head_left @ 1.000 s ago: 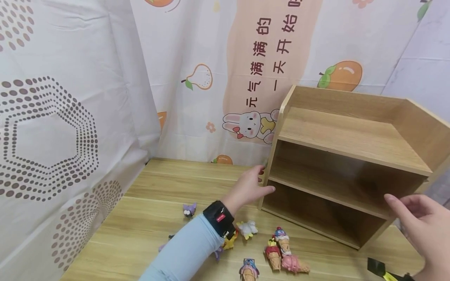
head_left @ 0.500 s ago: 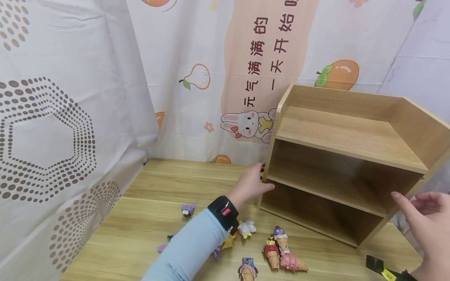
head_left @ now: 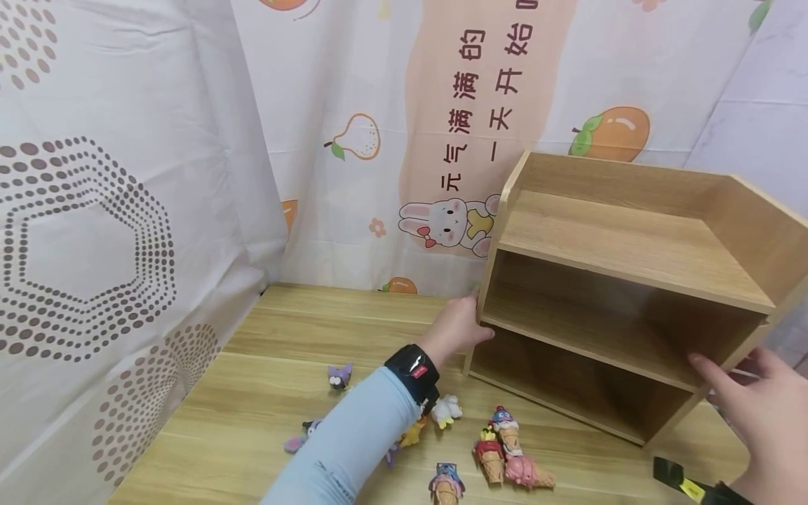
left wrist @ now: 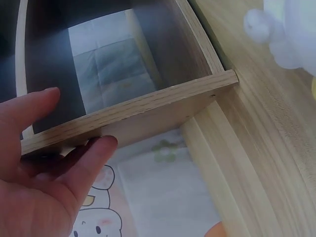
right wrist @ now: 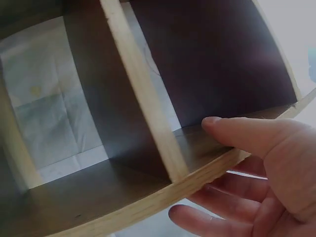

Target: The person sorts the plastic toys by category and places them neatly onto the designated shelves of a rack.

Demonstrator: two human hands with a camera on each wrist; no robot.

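A light wooden desktop shelf (head_left: 631, 219) with two open compartments below its top board stands on the table. My left hand (head_left: 453, 328) grips the front edge of its left side panel, thumb toward the inside and fingers outside. In the left wrist view, the fingers (left wrist: 96, 155) curl along the panel's outer face. Over at the right side panel, my right hand (head_left: 760, 410) straddles the edge the same way. The right wrist view has its thumb (right wrist: 237, 129) inside the compartment and the other fingers behind the panel. Both compartments hold nothing visible.
Several small toy figures lie on the wooden table (head_left: 252, 393) before the shelf: a red-topped ice-cream cone (head_left: 490, 459), a pink one (head_left: 524, 471), a white figure (head_left: 446, 410), a purple one (head_left: 339, 377). My left forearm covers some. Printed curtains (head_left: 353, 231) hang behind.
My right hand has moved in from beside the shelf onto its right panel. The left hand has closed in around the left panel. Shelf and toys look unmoved.
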